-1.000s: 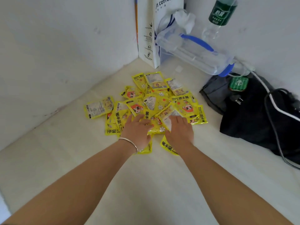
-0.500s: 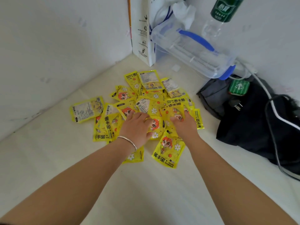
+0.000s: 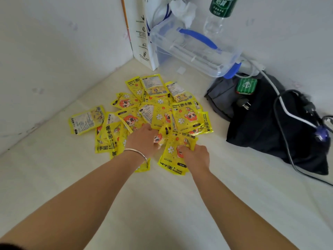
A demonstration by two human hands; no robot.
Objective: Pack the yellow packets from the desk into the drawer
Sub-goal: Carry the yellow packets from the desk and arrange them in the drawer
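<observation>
The pale, smooth desk [image 3: 162, 204] is bearing everything; a soft black bag [image 3: 261, 127] is slumping at the right, with cables [image 3: 288, 112] lying over it; a clear plastic box [image 3: 189, 49] with a blue handle is leaning at the back, its contents unclear; glossy, flat yellow packets [image 3: 156, 105] are lying heaped mid-desk; the left hand [image 3: 142, 139] is clutching a crumpled packet [image 3: 158, 139]; the right hand [image 3: 196, 156] is pinching the front packet [image 3: 171, 163].
</observation>
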